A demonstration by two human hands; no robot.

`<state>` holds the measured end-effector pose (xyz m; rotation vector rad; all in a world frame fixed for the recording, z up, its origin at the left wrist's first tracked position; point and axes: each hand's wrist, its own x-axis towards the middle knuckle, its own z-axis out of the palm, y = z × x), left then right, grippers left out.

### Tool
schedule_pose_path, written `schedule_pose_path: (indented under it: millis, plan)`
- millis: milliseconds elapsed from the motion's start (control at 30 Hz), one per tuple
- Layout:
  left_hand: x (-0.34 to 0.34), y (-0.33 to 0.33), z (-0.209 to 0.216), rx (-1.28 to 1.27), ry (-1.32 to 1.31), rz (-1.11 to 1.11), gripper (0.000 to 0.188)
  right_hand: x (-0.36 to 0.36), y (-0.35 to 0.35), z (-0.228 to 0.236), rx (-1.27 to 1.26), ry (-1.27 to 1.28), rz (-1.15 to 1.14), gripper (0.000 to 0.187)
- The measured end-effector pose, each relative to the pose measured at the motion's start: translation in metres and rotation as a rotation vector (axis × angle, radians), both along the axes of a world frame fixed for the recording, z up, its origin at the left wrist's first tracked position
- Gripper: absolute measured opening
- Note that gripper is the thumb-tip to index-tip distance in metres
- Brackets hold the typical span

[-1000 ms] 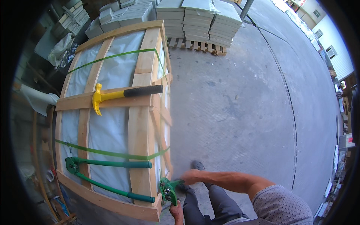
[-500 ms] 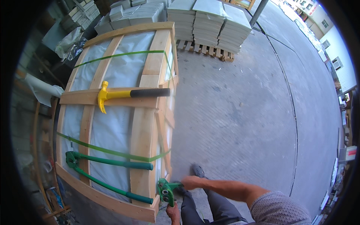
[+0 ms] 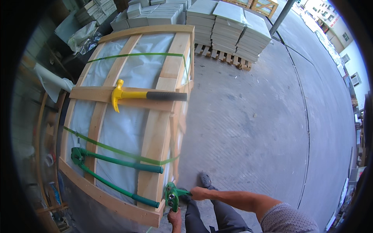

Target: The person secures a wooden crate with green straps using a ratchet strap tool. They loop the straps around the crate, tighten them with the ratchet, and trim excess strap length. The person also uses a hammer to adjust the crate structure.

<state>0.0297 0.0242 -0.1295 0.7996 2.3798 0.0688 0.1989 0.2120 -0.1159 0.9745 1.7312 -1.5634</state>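
A green metal strapping tensioner (image 3: 171,196) is held against the near right side of a wooden crate (image 3: 150,149). My left hand (image 3: 175,218) is closed round its lower handle. My right hand (image 3: 199,193) grips the lever that sticks out to the right. Two green plastic straps cross the crate; the nearer strap (image 3: 116,149) runs over its top and down the right side above the tensioner. On the crate lie a long-handled green strap sealer (image 3: 112,158) with its handles apart, and a yellow claw hammer (image 3: 142,95) with a black grip.
White sheeting (image 3: 116,132) shows between the crate's slats. Beyond the crate, stacked pale slabs (image 3: 229,29) stand on a wooden pallet (image 3: 223,55). A metal post (image 3: 282,16) rises at the far right. Concrete floor (image 3: 244,116) stretches right of the crate, past my feet.
The view has shifted, so the crate appears slightly further right. Both hands keep their hold on the tensioner; the right hand and lever show little change.
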Motion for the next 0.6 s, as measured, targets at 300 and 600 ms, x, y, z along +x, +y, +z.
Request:
schedule_pose_path:
  millis: [300, 600]
  plan:
    - [-0.007, -0.001, 0.013, 0.091, -0.001, -0.067, 0.045, 0.013, -0.023, 0.028, 0.014, 0.024, -0.303, 0.033]
    - [0.025, -0.028, 0.083, 0.373, 0.243, -0.061, 0.048, 0.068, -0.070, 0.009, 0.140, -0.227, -0.021, 0.032]
